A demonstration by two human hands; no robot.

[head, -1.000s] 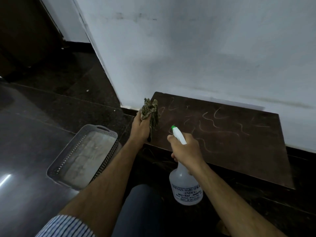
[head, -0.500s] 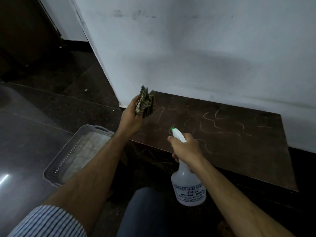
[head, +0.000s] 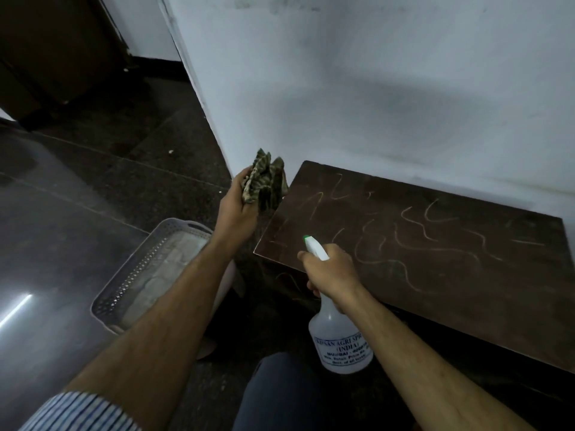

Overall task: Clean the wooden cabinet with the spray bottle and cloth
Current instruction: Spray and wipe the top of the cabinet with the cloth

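The dark wooden cabinet [head: 451, 293] stands low against the white wall, its top marked with pale chalky squiggles. My right hand [head: 331, 270] grips the neck of a translucent white spray bottle [head: 340, 340] with a green-tipped nozzle that points over the cabinet's near left corner. My left hand [head: 238, 209] holds a crumpled green-and-dark patterned cloth [head: 264, 183] in the air, just left of the cabinet's far left corner and off its surface.
A grey perforated plastic basket [head: 124, 290] sits on the dark polished floor to the left of the cabinet. The white wall [head: 373, 88] rises right behind the cabinet. My knee in dark trousers [head: 280, 390] is at the bottom centre.
My left hand has drawn the cloth back off the cabinet's left edge, leftward and slightly up. The right hand and spray bottle have held nearly still.
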